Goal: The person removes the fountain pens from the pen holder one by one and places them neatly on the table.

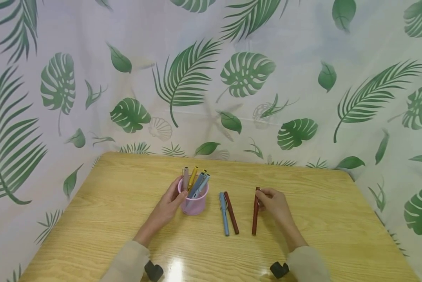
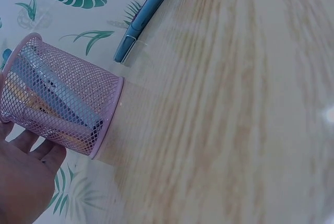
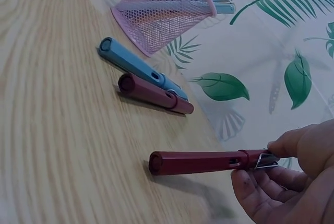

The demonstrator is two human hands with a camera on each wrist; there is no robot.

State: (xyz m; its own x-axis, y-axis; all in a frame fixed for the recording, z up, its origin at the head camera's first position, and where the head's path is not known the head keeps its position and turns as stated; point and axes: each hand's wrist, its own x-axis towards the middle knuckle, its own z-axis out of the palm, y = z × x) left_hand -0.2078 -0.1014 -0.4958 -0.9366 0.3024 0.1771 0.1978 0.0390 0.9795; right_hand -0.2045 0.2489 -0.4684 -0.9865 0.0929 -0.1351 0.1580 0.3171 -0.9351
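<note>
Resting against the left side of the pink mesh cup (image 1: 194, 201), the left hand (image 1: 168, 206) is seen with its fingers laid loosely along the wire wall and the thumb near the rim; nothing is pinched, and the palm is pressed to the cup from outside. The cup is a round holder of fine metal mesh with a solid band at its base, and it is stood upright on the pale wood-grain table (image 1: 108, 203), whose glossy top is marked by a bright reflection near the front edge. Several capped pens (image 1: 196, 181) are held inside the cup, leaning toward its right rim: a pale pink one, a yellow one and two grey-blue ones, all smooth, slim cylinders.

Just to the right of the cup, a light blue pen (image 1: 224, 214) and a dark red pen (image 1: 231, 212) are laid flat side by side, touching or nearly so, with their far ends close together. Further right of the cup, a second dark red pen (image 1: 255, 211) is laid on the table, apart from the pair. Its far end, where a metal clip is fitted, is pinched between the thumb and curled fingertips of the right hand (image 1: 274, 203), while the rest of the barrel is left lying on the wood. Behind the cup, a white cloth (image 1: 211, 78) printed with green leaves is hung as a backdrop.
</note>
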